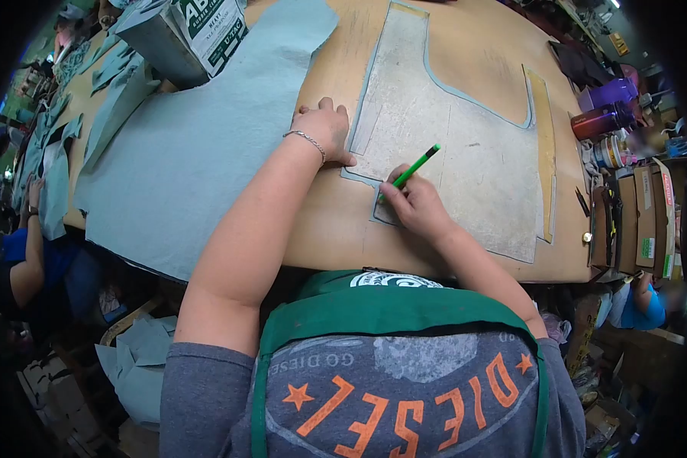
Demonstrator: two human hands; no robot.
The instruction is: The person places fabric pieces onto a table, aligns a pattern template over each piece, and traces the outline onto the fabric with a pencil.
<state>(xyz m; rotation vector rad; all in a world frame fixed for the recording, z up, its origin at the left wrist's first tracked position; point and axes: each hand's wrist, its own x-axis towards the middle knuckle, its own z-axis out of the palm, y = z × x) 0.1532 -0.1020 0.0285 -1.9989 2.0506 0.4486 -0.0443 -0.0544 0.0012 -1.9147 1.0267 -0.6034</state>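
My right hand [421, 204] grips a green pencil [420, 166], its lower end at the lower left edge of a worn grey-white template [466, 145]. Under the template lies a light blue-grey piece of sheet material [360, 177], showing as a thin border around the edges. My left hand [324, 131], with a chain bracelet at the wrist, is spread flat at the template's left side, its thumb reaching the template's corner. Left of that hand, a large blue-grey sheet [206, 145] covers much of the table.
A metal can [164, 42] stands on the far left of the table [313, 237]. A narrow yellowish template [546, 153] lies at the right. Bottles [603, 120], tape rolls [611, 151] and cardboard boxes [649, 214] line the right edge. A co-worker's arm [29, 259] is at far left.
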